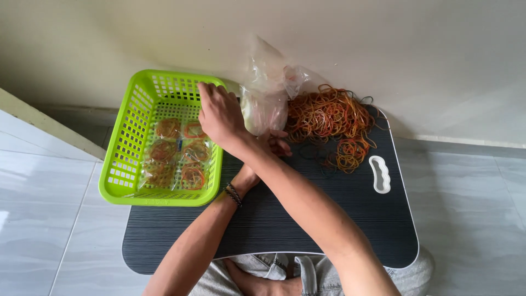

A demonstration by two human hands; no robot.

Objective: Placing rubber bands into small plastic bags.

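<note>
At the bottom of the frame the person sits cross-legged behind a dark lap table (263, 219) with a white cut-out handle at its right side. The two forearms cross over it. The left hand (274, 143), with a dark bracelet on its wrist, lies mostly hidden under the right forearm near the middle of the frame; only some fingers show, close to the clear plastic bag (267, 96), and I cannot tell if they are closed or apart.

The right hand (219, 112) reaches across to the upper left, over the far rim of the green basket (123, 148). Its fingers are bent together, but what they pinch, if anything, is hidden.

Inside the basket lie several small clear packets of rubber bands (178, 153), side by side on the bottom. At the upper right of the table is a loose heap of orange and red rubber bands (331, 118), touching the bag.

In my judgement the step in hand is putting a filled packet into the basket. The next move calls for bringing the hand back to the heap without pulling the bag over.
</note>
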